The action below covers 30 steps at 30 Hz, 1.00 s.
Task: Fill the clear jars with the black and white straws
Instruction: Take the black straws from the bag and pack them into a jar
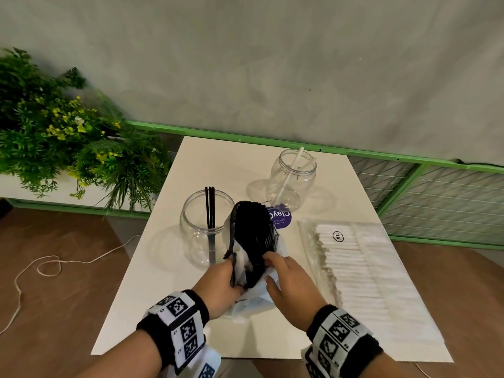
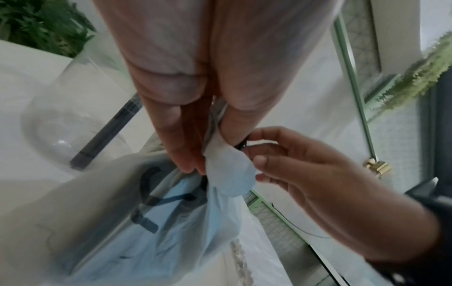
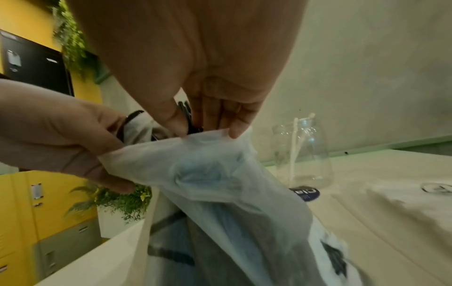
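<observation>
A bundle of black straws [image 1: 253, 236] sticks out of a thin white plastic bag [image 1: 253, 293] at the middle of the table. My left hand [image 1: 230, 276] grips the bag's left edge [image 2: 227, 170]. My right hand [image 1: 268, 264] pinches the near ends of the black straws [image 3: 184, 114] at the bag's mouth. The left clear jar [image 1: 204, 236] holds a few black straws [image 1: 210, 208]. Farther back, the right clear jar [image 1: 294, 181] holds white straws [image 1: 293, 170]. A clear pack of white straws [image 1: 360, 263] lies on the right.
A round purple label [image 1: 281, 218] lies between the jars. The white tabletop [image 1: 152, 296] ends close behind the far jar at a green rail [image 1: 245, 137]. Leafy plants [image 1: 62, 132] stand at the left, wire mesh [image 1: 441, 200] at the right, and a cord [image 1: 46, 266] lies on the floor.
</observation>
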Each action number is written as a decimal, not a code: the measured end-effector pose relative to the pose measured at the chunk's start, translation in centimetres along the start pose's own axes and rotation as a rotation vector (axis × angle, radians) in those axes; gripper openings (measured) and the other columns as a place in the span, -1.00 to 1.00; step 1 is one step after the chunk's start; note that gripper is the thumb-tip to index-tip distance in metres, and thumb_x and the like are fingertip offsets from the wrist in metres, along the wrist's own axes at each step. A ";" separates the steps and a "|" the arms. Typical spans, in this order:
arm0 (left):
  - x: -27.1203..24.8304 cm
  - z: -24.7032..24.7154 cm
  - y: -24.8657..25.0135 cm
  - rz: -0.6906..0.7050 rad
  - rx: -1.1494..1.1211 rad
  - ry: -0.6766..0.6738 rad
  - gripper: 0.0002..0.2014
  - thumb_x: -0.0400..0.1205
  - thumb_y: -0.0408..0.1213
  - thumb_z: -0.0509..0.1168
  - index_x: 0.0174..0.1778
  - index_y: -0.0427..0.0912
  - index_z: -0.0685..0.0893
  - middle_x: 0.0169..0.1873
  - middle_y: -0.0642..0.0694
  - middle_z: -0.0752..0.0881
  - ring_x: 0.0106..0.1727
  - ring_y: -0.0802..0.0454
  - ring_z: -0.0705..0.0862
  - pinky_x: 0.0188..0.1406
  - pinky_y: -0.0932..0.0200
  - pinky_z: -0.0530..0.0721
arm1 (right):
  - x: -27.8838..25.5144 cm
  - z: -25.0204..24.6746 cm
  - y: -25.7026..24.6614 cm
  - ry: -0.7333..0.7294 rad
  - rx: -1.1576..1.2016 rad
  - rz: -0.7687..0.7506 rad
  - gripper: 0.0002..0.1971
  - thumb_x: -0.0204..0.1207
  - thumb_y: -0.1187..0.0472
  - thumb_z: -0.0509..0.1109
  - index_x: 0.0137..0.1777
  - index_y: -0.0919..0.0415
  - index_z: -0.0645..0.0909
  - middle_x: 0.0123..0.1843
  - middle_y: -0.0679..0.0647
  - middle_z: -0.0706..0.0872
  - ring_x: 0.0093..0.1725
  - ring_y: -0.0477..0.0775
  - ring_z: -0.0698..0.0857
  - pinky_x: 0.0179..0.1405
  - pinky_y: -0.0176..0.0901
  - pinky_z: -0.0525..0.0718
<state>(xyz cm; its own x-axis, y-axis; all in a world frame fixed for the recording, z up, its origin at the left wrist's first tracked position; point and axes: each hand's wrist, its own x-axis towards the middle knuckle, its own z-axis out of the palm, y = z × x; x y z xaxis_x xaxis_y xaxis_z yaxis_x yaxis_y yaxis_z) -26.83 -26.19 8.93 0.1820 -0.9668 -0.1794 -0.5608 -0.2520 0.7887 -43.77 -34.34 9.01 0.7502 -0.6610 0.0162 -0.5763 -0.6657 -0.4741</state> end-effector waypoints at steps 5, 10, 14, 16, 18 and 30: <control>0.0 0.3 -0.4 -0.020 -0.083 0.023 -0.67 0.54 -0.49 0.27 0.18 -0.10 0.52 -0.03 0.04 0.68 0.05 0.09 0.64 -0.16 0.61 0.49 | -0.5 0.8 1.0 0.180 -0.313 -0.209 -0.77 0.49 0.18 0.19 -0.02 0.04 0.69 -0.14 -0.13 0.70 -0.02 0.06 0.55 -0.10 -0.14 0.40; -0.2 0.3 -0.4 -0.021 -0.133 0.040 -0.65 0.53 -0.52 0.25 0.14 -0.04 0.51 0.00 0.00 0.70 0.06 0.08 0.66 -0.15 0.61 0.50 | -0.2 0.7 0.7 0.106 -0.304 -0.297 -0.74 0.39 0.27 0.17 0.02 0.07 0.60 -0.24 -0.06 0.67 -0.21 0.03 0.62 -0.21 -0.23 0.43; -0.2 0.2 -0.7 -0.102 -0.257 0.019 -0.68 0.52 -0.52 0.23 0.05 -0.01 0.55 0.00 -0.06 0.73 0.09 0.02 0.68 -0.03 0.43 0.60 | 0.3 0.4 0.5 -0.045 -0.281 -0.154 -0.69 0.41 0.12 0.07 0.05 0.03 0.58 -0.19 -0.06 0.69 -0.27 0.05 0.69 -0.37 -0.15 0.62; -0.3 0.1 -0.4 -0.166 -0.441 -0.002 -0.60 0.51 -0.58 0.19 0.08 0.02 0.59 0.03 -0.14 0.76 0.14 -0.07 0.70 0.17 0.08 0.66 | 0.7 0.4 0.3 -0.125 -0.251 -0.150 -0.56 0.46 0.09 0.00 0.20 0.08 0.62 0.00 0.03 0.70 -0.07 0.16 0.69 -0.18 -0.01 0.67; -0.2 0.1 -0.2 -0.245 -0.650 0.010 -0.52 0.49 -0.70 0.10 0.10 -0.06 0.61 0.06 -0.27 0.76 0.15 -0.18 0.71 0.20 -0.15 0.64 | 0.8 0.0 0.1 -0.176 -0.160 -0.108 -0.59 0.61 0.04 0.06 0.36 0.08 0.56 0.19 0.05 0.65 0.12 0.17 0.63 0.06 -0.01 0.59; 0.1 -0.5 -0.6 -0.243 -0.550 0.023 -0.78 0.31 -0.62 0.18 -0.42 -0.27 0.67 -0.39 -0.17 0.69 -0.22 -0.13 0.65 -0.07 -0.05 0.63 | 1.1 1.7 -1.3 -0.031 -0.083 0.080 -0.82 0.51 0.02 0.32 -0.01 0.09 0.60 -0.07 0.01 0.65 -0.05 0.14 0.64 -0.28 -0.14 0.40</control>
<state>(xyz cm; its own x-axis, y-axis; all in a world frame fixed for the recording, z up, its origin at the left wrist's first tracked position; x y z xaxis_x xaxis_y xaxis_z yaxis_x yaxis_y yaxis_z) -26.08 -26.11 8.72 0.2732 -0.8815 -0.3850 -0.0023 -0.4008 0.9162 -41.64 -33.54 8.12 0.7095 -0.7032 -0.0465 -0.6587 -0.6382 -0.3986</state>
